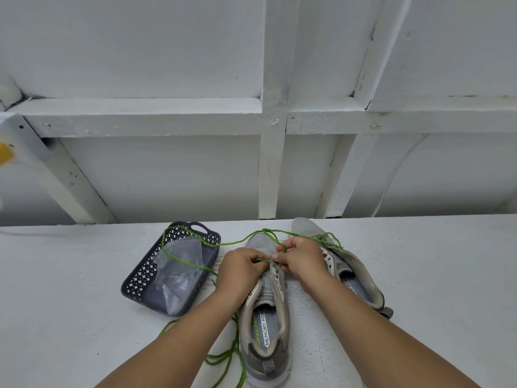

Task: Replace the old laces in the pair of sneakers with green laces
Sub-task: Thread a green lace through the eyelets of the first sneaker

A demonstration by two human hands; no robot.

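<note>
Two grey sneakers stand on the white table. The near sneaker (265,326) points away from me, and the second sneaker (355,278) lies to its right, partly behind my right arm. A green lace (184,261) runs from the near shoe's lowest eyelets, loops left over a basket and right over the second shoe. My left hand (240,270) pinches the lace at the left eyelet row. My right hand (300,259) grips the lace at the right eyelet row. More green lace (229,357) lies coiled on the table under my left forearm.
A dark perforated plastic basket (137,281) holding a crumpled clear plastic bag (179,273) sits left of the shoes. Behind the table rises a white wooden frame wall (272,163). A yellow object (4,154) shows at the far left edge.
</note>
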